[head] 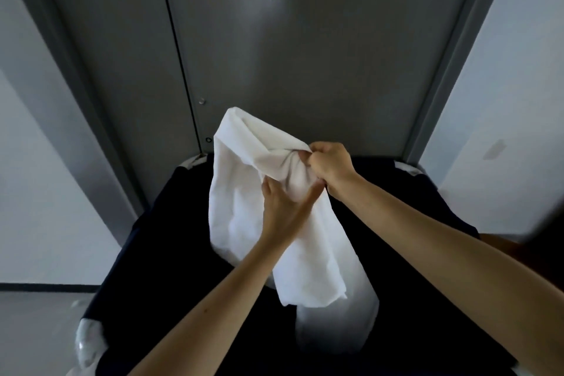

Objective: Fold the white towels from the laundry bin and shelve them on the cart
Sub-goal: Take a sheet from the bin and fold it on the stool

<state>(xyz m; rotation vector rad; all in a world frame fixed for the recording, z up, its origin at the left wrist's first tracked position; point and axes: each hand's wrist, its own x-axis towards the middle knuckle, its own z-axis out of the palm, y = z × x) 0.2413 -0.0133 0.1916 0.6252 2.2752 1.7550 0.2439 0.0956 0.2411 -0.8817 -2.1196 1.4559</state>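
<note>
White towel (244, 192) soft matt cloth; bin (171, 238) dark matt fabric.

Grey double doors (274, 40) ahead, grey frame (451, 70), white walls (30, 162) either side, dark baseboard (45, 286), grey floor (39, 330), dim light.

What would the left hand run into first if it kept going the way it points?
The towel: the left hand lies against it, aimed up at the bunch the right hand grips. Past the cloth probably comes that hand, though depth is unclear.
</note>
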